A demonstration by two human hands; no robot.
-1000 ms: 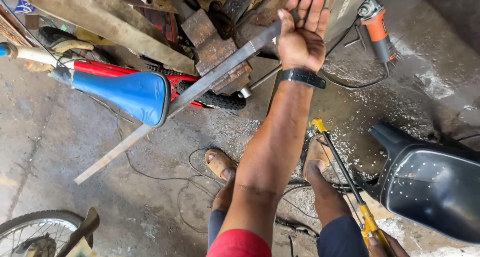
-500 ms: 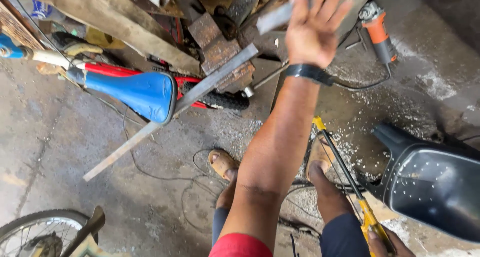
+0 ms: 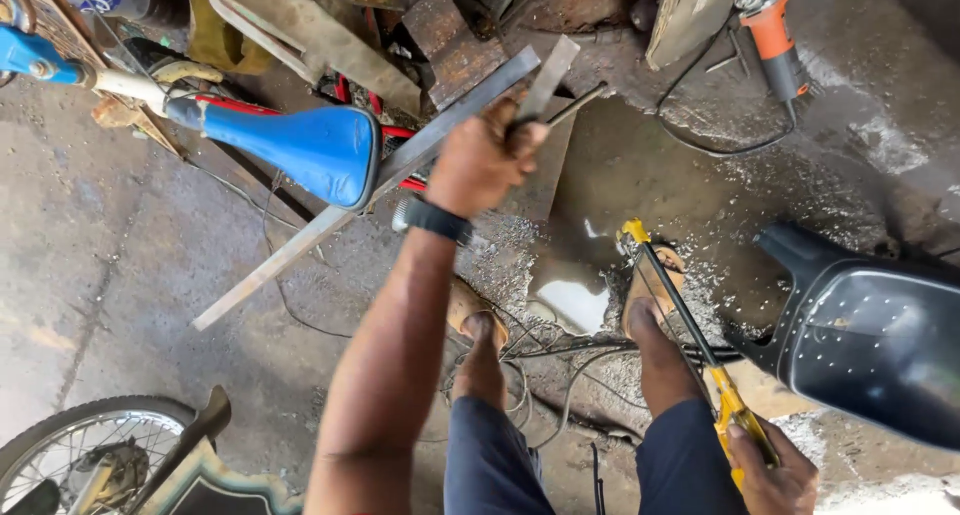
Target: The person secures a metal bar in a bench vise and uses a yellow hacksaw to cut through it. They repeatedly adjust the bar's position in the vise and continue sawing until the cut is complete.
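Observation:
My left hand (image 3: 485, 160), with a black watch on the wrist, is closed around a short flat metal strip (image 3: 548, 75) that points up and to the right. Just beside it a long flat steel bar (image 3: 330, 220) slants from the lower left up to the scrap pile, passing under the hand. Whether the hand also touches this bar I cannot tell. My right hand (image 3: 775, 475) sits at the bottom right, gripping the yellow handle of a hacksaw (image 3: 680, 315). The saw's frame reaches forward past my right foot.
A blue bicycle saddle (image 3: 310, 150) juts in from the left. An orange angle grinder (image 3: 770, 25) with its cable lies top right. A black motorcycle seat (image 3: 870, 335) fills the right. A bicycle wheel (image 3: 80, 455) is bottom left. Wires (image 3: 560, 375) and metal filings surround my sandalled feet.
My left hand was open and raised at the bar's upper end. It has come down and closed on the short metal strip. The right hand has kept hold of the hacksaw.

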